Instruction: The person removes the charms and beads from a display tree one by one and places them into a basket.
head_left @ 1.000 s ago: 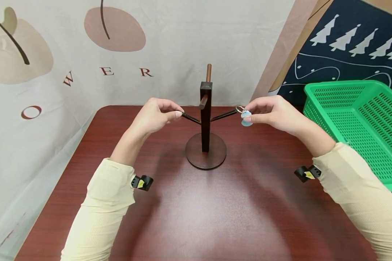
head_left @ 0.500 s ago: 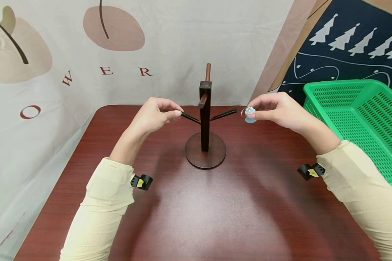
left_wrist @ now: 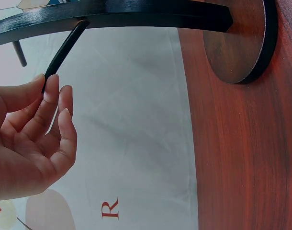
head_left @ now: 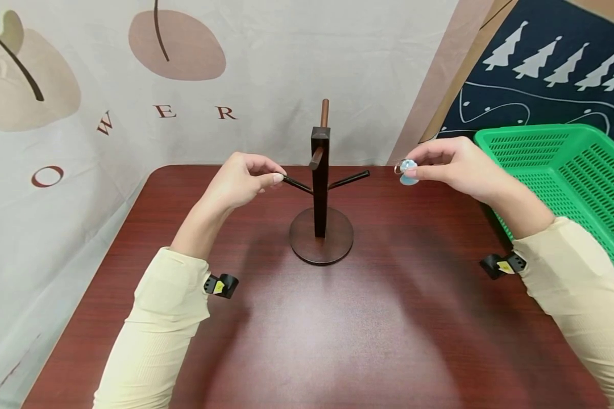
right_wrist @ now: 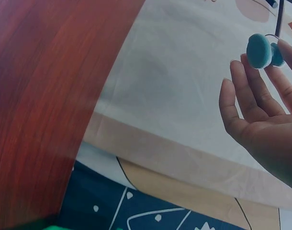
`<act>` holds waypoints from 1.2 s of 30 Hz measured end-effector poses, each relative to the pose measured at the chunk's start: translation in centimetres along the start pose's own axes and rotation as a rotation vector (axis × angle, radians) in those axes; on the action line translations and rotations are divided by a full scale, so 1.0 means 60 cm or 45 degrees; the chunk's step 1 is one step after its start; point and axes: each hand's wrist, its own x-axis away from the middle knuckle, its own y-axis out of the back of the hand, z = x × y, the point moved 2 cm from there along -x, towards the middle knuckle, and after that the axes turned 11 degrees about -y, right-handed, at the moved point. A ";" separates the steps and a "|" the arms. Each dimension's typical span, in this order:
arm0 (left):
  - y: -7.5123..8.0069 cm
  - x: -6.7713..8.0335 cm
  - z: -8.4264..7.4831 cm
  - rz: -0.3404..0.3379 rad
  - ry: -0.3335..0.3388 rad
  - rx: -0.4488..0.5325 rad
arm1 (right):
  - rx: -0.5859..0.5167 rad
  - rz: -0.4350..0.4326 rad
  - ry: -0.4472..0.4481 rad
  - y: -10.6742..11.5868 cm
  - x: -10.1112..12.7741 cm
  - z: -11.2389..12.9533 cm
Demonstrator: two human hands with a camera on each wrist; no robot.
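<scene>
While the little blue charm (head_left: 408, 172) with its metal ring is pinched in the grip of the right hand (head_left: 455, 167), it is held up in the air to the right of the wooden stand (head_left: 320, 187), apart from the tip of the right peg (head_left: 349, 180). That peg is slanted up and out toward the charm, so the right hand is the nearer one. The left peg (head_left: 297, 184) is pinched at its tip by the left hand (head_left: 237, 182), and the stand's round foot is set on the worktop (head_left: 307, 329).

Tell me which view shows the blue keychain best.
The right wrist view: the blue keychain fills more of the frame, pinched by the right hand. The head view shows it small; the left wrist view misses it.
</scene>
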 end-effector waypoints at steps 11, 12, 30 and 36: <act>0.002 0.001 -0.002 0.050 -0.005 -0.029 | 0.013 -0.068 -0.076 0.030 0.011 -0.011; 0.001 0.001 -0.002 0.050 -0.004 -0.031 | 0.014 -0.079 -0.080 0.033 0.012 -0.012; 0.002 0.003 -0.004 0.046 0.000 -0.045 | 0.071 -0.175 -0.223 0.107 0.043 -0.065; 0.001 0.003 -0.004 0.039 0.005 -0.033 | 0.082 -0.211 -0.269 0.127 0.055 -0.082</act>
